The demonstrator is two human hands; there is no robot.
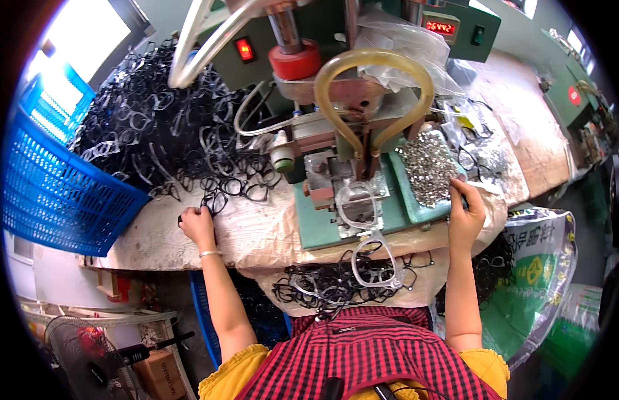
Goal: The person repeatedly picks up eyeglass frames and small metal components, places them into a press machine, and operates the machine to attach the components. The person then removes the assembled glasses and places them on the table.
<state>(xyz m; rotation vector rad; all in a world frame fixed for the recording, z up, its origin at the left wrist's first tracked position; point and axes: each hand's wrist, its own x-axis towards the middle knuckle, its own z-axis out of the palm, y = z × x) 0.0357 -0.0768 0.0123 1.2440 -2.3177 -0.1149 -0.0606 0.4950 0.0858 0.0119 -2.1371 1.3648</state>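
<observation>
My left hand (pixel 197 227) is closed at the near edge of a big heap of eyeglass frames, with its fingertips on a black eyeglass frame (pixel 215 201). My right hand (pixel 467 205) is pinched over the right rim of a green tray (pixel 404 193) of small shiny metal parts (pixel 426 167); what its fingertips hold is too small to make out. Between my hands, a clear eyeglass frame (pixel 357 205) sits in the fixture of a press machine (pixel 323 87). A second clear frame (pixel 376 263) lies tilted at the table's front edge, just below the fixture.
Dark and clear frames (pixel 163 120) pile up behind my left hand, beside a blue basket (pixel 63 183). More black frames (pixel 323 283) lie in front of my apron (pixel 363 350). A yellowish hose (pixel 374 57) loops above the fixture. Right of the table stands a printed plastic sack (pixel 533 267).
</observation>
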